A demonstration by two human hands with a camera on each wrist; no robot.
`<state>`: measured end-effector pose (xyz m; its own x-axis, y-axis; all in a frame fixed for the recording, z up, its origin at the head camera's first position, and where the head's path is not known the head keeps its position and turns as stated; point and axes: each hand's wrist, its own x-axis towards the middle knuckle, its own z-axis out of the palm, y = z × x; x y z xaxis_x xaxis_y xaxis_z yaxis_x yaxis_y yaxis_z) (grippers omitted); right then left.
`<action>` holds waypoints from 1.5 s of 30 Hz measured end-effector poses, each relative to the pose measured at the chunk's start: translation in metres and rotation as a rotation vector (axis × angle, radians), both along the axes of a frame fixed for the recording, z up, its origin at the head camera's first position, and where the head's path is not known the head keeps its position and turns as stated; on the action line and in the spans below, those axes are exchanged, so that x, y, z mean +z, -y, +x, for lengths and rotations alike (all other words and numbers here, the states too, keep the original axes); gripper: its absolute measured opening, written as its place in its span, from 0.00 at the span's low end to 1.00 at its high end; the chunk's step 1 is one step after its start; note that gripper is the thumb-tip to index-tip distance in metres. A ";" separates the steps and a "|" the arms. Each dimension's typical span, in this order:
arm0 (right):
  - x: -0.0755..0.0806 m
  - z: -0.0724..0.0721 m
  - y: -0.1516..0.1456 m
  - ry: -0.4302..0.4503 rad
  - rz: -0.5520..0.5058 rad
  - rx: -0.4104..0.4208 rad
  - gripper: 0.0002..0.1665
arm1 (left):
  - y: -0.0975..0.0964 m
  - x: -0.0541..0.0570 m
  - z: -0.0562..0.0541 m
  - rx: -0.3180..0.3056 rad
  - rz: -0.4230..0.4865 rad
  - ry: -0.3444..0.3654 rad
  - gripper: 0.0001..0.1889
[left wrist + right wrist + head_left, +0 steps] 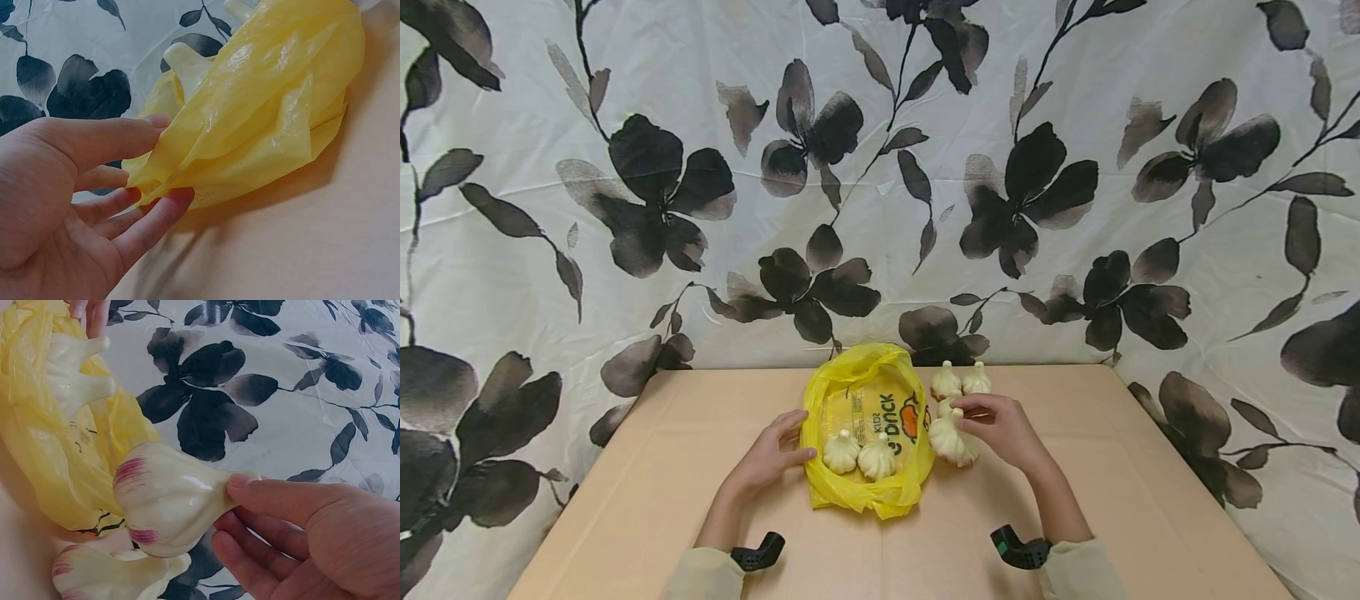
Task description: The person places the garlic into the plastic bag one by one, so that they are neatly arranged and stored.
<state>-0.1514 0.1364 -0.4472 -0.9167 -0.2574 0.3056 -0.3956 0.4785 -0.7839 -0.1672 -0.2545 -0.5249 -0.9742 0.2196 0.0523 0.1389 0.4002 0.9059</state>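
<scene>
A yellow plastic bag (pixel 817 493) lies with its mouth spread, two garlic bulbs (pixel 841 452) inside it. My left hand (pixel 769 454) pinches the bag's left rim between thumb and fingers, as the left wrist view shows. With thumb and fingertips, my right hand (pixel 1003 427) holds a garlic bulb (pixel 175 500) by its stem, just right of the bag. This bulb is cream-white with purplish streaks at its base. Another garlic bulb (pixel 112 575) sits beneath it in the right wrist view, partly hidden in the head view.
Two more garlic bulbs (pixel 976 379) stand near the back edge of the tan table (pixel 880 558), behind my right hand. A white cloth with dark flowers (pixel 880 208) hangs behind the table. Dark wrist devices (pixel 1019 548) are worn at both sleeves.
</scene>
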 end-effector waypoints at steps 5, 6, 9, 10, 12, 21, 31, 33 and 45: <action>0.000 -0.001 0.004 0.010 -0.005 0.001 0.15 | 0.000 0.001 0.001 0.007 0.008 0.006 0.41; 0.000 -0.001 0.005 0.009 -0.006 0.004 0.15 | 0.000 0.001 0.001 0.008 0.009 0.008 0.41; 0.001 -0.002 0.006 0.007 -0.008 0.009 0.15 | -0.001 0.001 0.000 0.010 0.011 0.014 0.40; 0.001 -0.002 0.007 0.006 -0.009 0.011 0.15 | -0.001 0.000 0.000 0.010 0.010 0.015 0.40; 0.001 -0.003 0.008 0.005 -0.009 0.013 0.15 | -0.001 0.000 -0.001 0.008 0.005 0.012 0.40; -0.001 -0.007 0.013 0.007 -0.001 0.011 0.15 | 0.000 0.000 -0.001 -0.008 0.009 0.005 0.40; -0.001 -0.010 0.020 0.032 -0.027 0.017 0.14 | 0.000 0.001 -0.002 -0.015 0.016 0.005 0.40; -0.001 -0.010 0.021 0.034 -0.024 0.018 0.15 | 0.000 0.001 -0.002 -0.012 0.015 0.004 0.40; -0.003 -0.013 0.030 0.040 -0.054 0.051 0.16 | 0.001 0.001 -0.002 -0.016 0.004 -0.008 0.41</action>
<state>-0.1648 0.1064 -0.4500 -0.9146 -0.2883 0.2836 -0.3863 0.4153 -0.8236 -0.1690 -0.2555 -0.5236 -0.9702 0.2345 0.0613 0.1525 0.3942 0.9063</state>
